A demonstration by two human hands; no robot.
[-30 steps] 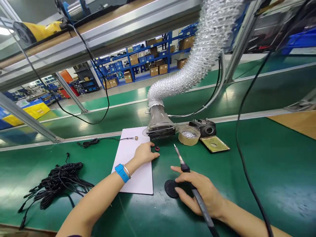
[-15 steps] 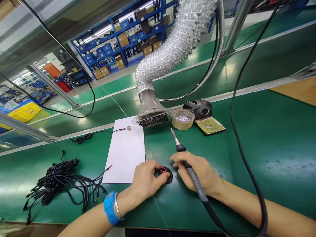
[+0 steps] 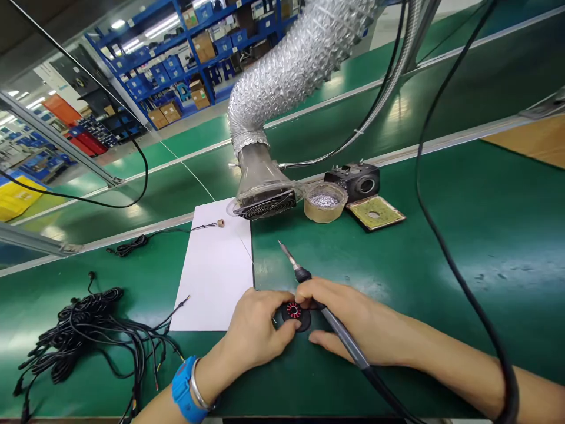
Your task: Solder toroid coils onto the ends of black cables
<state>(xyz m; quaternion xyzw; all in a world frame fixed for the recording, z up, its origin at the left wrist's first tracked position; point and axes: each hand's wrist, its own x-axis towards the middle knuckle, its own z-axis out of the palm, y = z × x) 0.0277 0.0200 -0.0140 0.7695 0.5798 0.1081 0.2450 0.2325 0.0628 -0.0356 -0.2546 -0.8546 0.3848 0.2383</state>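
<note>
My left hand point(image 3: 260, 324) lies on the bench with thumb and forefinger closed around a small round black part point(image 3: 302, 321). A ring of red segments point(image 3: 293, 310) sits at the top of that part. In my right hand point(image 3: 348, 318) is a soldering iron point(image 3: 342, 334), its metal tip pointing up and left, away from the black part. The right fingertips reach to the edge of the red ring; whether they touch it I cannot tell. To the left, a white sheet point(image 3: 212, 271) carries a small copper-coloured piece point(image 3: 220, 223) on a thin black cable.
A bundle of black cables point(image 3: 83, 330) lies at the left. A fume extractor hood point(image 3: 265, 200) hangs from a silver duct point(image 3: 300, 70) over the bench. Behind my right hand stand a round tub point(image 3: 324, 213), a black iron stand point(image 3: 359, 181) and a yellow sponge tray point(image 3: 376, 213).
My right hand has moved left to the black part, and the iron's tip has swung left and lower. My left hand keeps its hold. The whole view has shifted slightly.
</note>
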